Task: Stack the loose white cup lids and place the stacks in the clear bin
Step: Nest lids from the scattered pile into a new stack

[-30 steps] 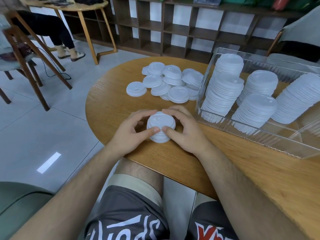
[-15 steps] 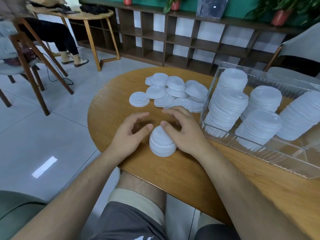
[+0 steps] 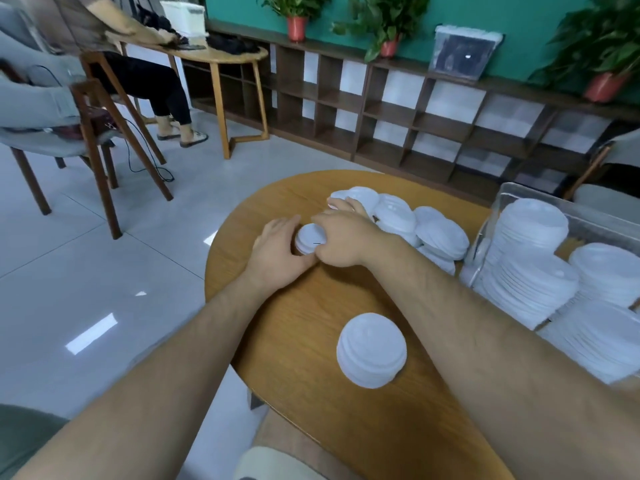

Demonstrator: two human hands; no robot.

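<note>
White lids (image 3: 371,351), wood-grain brown table (image 3: 311,317), teal wall (image 3: 519,15).

A café-style lounge, by the look of it: a teal painted wall (image 3: 519,15) at 12 o'clock, with green potted plants in red pots (image 3: 297,19) atop a long, low dark-wood cubby shelf (image 3: 381,112). On glossy grey floor tiles (image 3: 86,254) stand a small light-wood side table (image 3: 221,55) with a seated person (image 3: 145,81) at 11 o'clock and a grey-cushioned wooden chair (image 3: 52,136) at 10 o'clock. White plastic cup lids (image 3: 440,233) are heaped on the near oval wooden table (image 3: 294,341).

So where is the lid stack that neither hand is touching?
In the head view the lid stack sits on the table near its front edge, between the forearms, left of the clear bin. Left hand and right hand hold other lids farther back.
</note>
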